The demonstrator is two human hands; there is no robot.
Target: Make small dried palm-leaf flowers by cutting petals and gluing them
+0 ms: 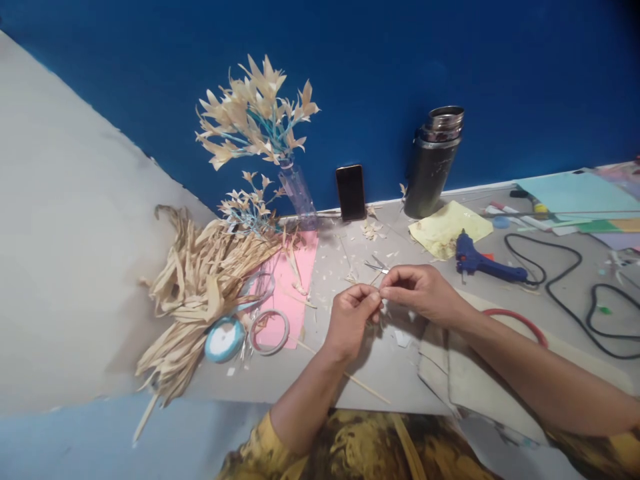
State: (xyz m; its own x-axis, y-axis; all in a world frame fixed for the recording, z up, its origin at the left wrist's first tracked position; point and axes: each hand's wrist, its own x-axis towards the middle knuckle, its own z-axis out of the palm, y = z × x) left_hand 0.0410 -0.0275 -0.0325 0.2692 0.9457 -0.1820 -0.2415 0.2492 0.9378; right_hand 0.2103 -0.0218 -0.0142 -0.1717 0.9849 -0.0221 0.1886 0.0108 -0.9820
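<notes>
A blue wall (pixel 380 80) backs the grey counter (pixel 327 267) at which we work. At the left end we have a bundle of dried corn husks (pixel 193 273). Behind it, a bouquet of pale flowers (pixel 255 110) stands in a clear bottle (pixel 299 193). We note a dark flask (pixel 433 173) at the back; a blue glue gun (pixel 487 260) lies forward of it. Our left hand (pixel 353 317) and right hand (pixel 420 290) meet over the counter — each grip narrowed to a thumb-and-finger pinch. A smartphone (pixel 351 193) leans against the wall. Metal scissor blades (pixel 376 267) lie just beyond our right hand. The small workpiece (pixel 382 300) sits between both pinches — we cannot make out its form.
</notes>
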